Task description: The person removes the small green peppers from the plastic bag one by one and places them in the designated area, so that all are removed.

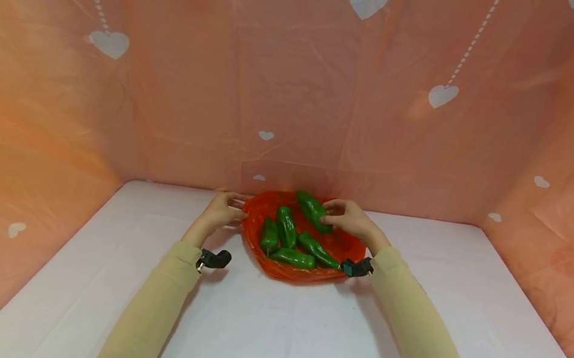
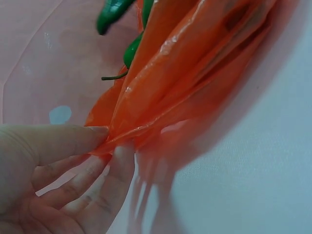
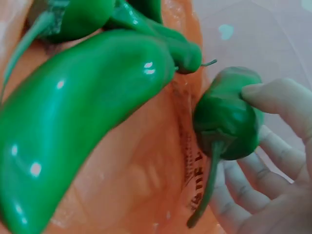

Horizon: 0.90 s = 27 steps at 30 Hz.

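An orange-red plastic bag [image 1: 274,272] lies spread on the table with several green peppers on it. My left hand [image 1: 222,211] pinches the bag's left edge between thumb and fingers, plain in the left wrist view, where the film [image 2: 161,97] pulls into folds. At the bag's back right, my right hand [image 1: 350,219] grips one green pepper [image 3: 229,114] between thumb and fingers, its stem end facing the wrist camera. A long, glossy pepper [image 3: 87,107] lies closer to that camera. Other peppers, such as the one at the front [image 1: 293,257], rest on the bag.
A white-covered table [image 1: 265,335] carries the bag near its back edge. Behind it hangs a pinkish-orange curtain [image 1: 300,83] with white hearts, and similar cloth [image 1: 23,136] encloses the sides. Dark printed lettering shows on the bag beside the gripped pepper.
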### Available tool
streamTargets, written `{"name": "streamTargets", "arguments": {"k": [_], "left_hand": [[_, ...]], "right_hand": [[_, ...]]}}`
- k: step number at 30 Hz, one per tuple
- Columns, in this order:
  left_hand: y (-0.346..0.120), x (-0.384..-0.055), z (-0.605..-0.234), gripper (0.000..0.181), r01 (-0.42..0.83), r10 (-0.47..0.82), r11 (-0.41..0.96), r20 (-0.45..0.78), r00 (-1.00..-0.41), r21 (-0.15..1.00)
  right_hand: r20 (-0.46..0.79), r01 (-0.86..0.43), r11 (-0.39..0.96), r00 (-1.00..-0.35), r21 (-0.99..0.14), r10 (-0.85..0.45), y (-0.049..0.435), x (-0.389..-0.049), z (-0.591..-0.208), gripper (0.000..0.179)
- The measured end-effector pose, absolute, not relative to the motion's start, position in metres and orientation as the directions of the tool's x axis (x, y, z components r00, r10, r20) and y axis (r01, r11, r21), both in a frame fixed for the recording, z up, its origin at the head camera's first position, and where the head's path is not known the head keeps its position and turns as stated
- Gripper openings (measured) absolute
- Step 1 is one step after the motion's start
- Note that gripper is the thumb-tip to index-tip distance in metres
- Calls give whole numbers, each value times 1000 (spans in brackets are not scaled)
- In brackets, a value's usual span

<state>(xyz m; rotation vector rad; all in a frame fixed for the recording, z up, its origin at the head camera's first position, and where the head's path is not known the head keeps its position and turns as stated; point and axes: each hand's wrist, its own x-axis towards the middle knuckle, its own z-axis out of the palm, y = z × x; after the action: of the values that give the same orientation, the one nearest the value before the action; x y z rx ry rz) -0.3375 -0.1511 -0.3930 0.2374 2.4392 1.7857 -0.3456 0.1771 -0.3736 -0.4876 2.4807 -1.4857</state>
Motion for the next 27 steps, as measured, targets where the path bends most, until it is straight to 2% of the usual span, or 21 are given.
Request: {"name": "streamTargets", "arguments": {"k": [5, 15, 27], "left_hand": [[-152, -337, -395, 49, 75, 190, 292, 19, -982, 954], [-151, -337, -396, 48, 84, 191, 283, 29, -981, 956], [-155, -339, -400, 46, 89, 181, 292, 37, -983, 952]], "right_hand": [[59, -214, 410, -932, -887, -359, 176, -343, -361, 47], [73, -184, 308, -938, -934, -340, 179, -338, -344, 45], [92, -195, 276, -934, -941, -346, 194, -330, -325, 46]]}}
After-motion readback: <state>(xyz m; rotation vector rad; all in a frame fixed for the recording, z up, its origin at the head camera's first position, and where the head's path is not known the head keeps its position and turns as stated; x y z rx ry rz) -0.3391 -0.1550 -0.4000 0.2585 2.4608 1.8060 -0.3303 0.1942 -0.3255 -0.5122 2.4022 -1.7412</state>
